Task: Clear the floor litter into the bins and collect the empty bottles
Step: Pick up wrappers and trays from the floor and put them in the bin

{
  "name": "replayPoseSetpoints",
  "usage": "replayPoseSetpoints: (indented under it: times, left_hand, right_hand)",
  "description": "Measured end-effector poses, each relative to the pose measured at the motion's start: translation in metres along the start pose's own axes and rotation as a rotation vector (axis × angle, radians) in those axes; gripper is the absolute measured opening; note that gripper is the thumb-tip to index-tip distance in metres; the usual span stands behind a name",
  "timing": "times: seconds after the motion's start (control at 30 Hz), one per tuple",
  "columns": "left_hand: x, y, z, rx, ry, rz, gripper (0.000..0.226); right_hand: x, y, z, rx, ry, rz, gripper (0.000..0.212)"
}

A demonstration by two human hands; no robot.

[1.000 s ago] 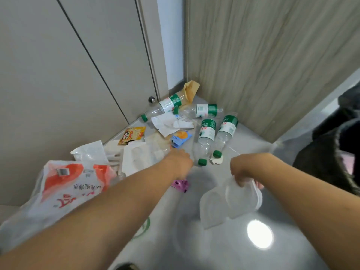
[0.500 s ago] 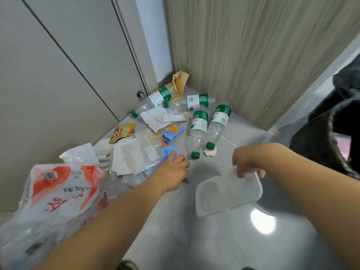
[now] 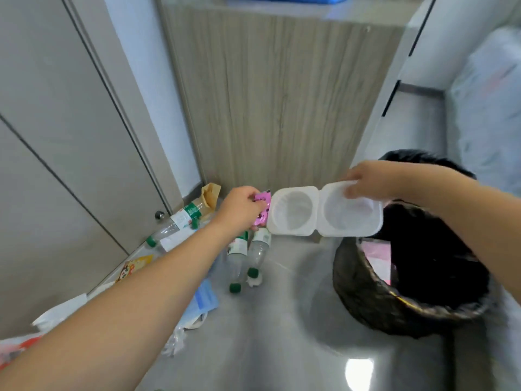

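Observation:
My right hand [image 3: 369, 182] grips a clear hinged plastic food container [image 3: 324, 211], held open in the air beside the bin. My left hand [image 3: 239, 210] pinches a small pink wrapper [image 3: 262, 207] just left of the container. A round bin with a black liner [image 3: 375, 303] stands on the floor at the right, below the container's right half. Two empty bottles with green caps [image 3: 248, 258] lie side by side under my left hand. Another empty bottle [image 3: 180, 224] lies against the door at the left.
A brown paper bag [image 3: 211, 193] lies in the corner. A yellow snack packet [image 3: 135, 268], a blue face mask [image 3: 204, 299] and white plastic bags [image 3: 59, 311] lie along the left. Grey doors at the left and a wood panel ahead close the corner.
Both hands rose from the floor toward the bin. My left hand picked up the pink wrapper. My right hand lifted the plastic container. The view swung right and the bin came into sight.

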State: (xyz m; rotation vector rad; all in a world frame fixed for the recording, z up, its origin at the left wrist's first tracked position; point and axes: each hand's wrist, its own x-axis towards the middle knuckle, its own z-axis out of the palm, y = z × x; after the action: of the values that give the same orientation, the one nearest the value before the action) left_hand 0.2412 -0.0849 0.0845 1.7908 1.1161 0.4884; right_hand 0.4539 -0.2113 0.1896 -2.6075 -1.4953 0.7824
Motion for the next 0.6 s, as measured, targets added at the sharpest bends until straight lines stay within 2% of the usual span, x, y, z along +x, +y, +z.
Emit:
replayPoseSetpoints:
  times: [0.07, 0.17, 0.33, 0.4, 0.6]
  left_hand:
    - [0.005, 0.038, 0.018, 0.01, 0.024, 0.071, 0.009]
    - [0.007, 0.083, 0.054, -0.013, -0.021, 0.104, 0.011]
    - [0.006, 0.126, 0.126, 0.054, -0.171, 0.131, 0.012]
    - [0.002, 0.135, 0.159, 0.114, -0.237, 0.132, 0.014]
    - [-0.005, 0.129, 0.223, 0.327, -0.397, 0.057, 0.02]
  right_hand:
    - [-0.01, 0.025, -0.017, -0.029, 0.112, 0.026, 0.013]
    - [-0.027, 0.065, -0.035, -0.092, 0.168, 0.098, 0.019]
    - [-0.057, 0.13, -0.066, -0.152, 0.094, 0.298, 0.016]
    - [-0.063, 0.153, -0.068, -0.201, 0.037, 0.373, 0.024]
    - [-0.056, 0.15, -0.028, -0.415, -0.052, 0.336, 0.016]
